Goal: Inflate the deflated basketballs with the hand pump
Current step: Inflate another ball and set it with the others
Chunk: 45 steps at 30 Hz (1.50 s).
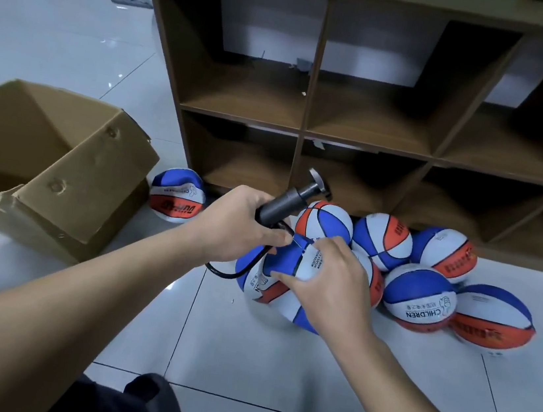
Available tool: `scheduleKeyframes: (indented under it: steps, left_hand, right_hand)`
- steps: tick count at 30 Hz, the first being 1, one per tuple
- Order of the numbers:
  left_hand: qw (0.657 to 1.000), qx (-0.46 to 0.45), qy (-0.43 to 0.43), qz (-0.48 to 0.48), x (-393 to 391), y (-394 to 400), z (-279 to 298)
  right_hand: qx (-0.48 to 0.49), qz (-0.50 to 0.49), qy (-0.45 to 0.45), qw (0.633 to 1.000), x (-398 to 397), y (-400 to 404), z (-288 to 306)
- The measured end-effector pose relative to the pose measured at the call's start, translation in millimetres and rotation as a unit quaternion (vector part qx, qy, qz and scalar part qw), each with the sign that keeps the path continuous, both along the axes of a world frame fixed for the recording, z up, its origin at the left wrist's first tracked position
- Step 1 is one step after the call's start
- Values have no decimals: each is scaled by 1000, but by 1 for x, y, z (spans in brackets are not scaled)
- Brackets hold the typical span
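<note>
The blue, white and orange basketball point(283, 278), sagging and dented, is clasped by the right hand point(333, 276); beside it, the left hand point(243, 226) grasps the black pump point(289, 203).

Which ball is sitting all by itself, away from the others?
The basketball beside the cardboard box, at the shelf's bottom-left corner. It looks caved in on top, and the rest are bunched together near the hands.

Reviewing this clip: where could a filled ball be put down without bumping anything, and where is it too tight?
Bare floor tiles lie between the person's forearms, and more between the cardboard box and the shelf unit. The shelf's cubbies look nearly bare apart from small scraps. It is crowded in front of the shelf's lower row, where the basketballs cluster touching, beside the right hand.
</note>
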<state>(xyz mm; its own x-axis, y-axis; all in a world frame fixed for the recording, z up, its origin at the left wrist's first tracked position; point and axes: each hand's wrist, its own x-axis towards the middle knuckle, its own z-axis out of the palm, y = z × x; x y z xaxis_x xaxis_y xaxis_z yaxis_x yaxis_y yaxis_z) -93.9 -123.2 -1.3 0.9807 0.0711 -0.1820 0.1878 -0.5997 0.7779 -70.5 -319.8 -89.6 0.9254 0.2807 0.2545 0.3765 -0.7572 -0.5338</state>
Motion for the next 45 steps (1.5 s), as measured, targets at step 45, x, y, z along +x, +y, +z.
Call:
scheduleKeyframes:
  steps: [45]
  left_hand:
    - [993,107,-38,-33,-3,-35,-36]
  right_hand:
    - [13,65,181,981,-1,-45,10]
